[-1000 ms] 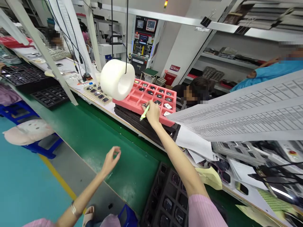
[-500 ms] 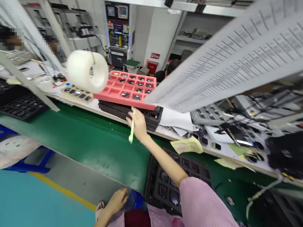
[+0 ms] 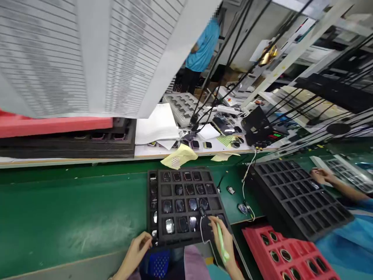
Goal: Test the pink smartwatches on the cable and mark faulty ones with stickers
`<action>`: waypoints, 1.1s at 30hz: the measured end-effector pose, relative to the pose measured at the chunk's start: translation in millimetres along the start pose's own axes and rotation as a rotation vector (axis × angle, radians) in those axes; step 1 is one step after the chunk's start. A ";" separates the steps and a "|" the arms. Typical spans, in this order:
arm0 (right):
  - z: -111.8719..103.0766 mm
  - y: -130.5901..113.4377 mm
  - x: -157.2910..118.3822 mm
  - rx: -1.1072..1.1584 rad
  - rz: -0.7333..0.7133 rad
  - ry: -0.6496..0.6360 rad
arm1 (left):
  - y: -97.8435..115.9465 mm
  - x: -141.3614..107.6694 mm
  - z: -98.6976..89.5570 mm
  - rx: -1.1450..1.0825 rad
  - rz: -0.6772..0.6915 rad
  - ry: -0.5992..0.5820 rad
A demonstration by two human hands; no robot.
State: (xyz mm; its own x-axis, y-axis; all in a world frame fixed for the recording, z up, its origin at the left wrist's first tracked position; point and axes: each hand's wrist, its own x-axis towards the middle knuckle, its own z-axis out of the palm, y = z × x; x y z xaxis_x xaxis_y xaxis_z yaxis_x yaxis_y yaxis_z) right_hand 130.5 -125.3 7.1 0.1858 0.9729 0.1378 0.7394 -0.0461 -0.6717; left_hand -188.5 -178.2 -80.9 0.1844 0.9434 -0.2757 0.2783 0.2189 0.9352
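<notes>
Fingers of the right hand close around a slim light-green plastic pen-like tool at the near right corner of a black rectangular compartmented tray, which lies on the green table holding dark glossy rounded-square pieces. Left hand fingers curl loosely by the tray's near left corner; contact is unclear.

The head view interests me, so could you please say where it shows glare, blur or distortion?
In the head view, glare whitens some watch-like pieces in the black tray; in the head view too, the printed paper at upper left is too blurred to read; and the head view looks stretched toward its edges.
</notes>
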 end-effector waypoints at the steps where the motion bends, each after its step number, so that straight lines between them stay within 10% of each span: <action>1: -2.2 9.9 12.9 0.005 0.016 0.008 | 9.2 21.2 2.6 -0.006 0.042 0.042; 8: 14.0 21.8 150.9 0.120 -0.191 -0.032 | 90.9 172.4 -20.2 0.010 0.447 0.418; 16: 31.6 -140.5 308.9 0.308 -0.482 -0.217 | 185.8 219.1 -51.3 0.101 0.665 0.722; 25: 94.8 -217.1 356.4 0.493 -0.363 -0.308 | 116.9 170.5 -41.2 0.238 0.613 0.601; 33: 31.9 -258.3 294.6 0.821 -0.561 -0.167 | 70.5 131.4 -30.0 0.209 0.635 0.613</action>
State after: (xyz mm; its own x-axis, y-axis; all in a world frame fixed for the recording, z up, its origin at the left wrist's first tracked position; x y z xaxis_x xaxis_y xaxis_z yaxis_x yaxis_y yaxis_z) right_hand -26.4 180.5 198.0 -0.1913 0.8283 0.5267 0.0057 0.5375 -0.8432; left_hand -172.9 -31.3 -44.6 -0.1565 0.8514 0.5006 0.4718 -0.3808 0.7952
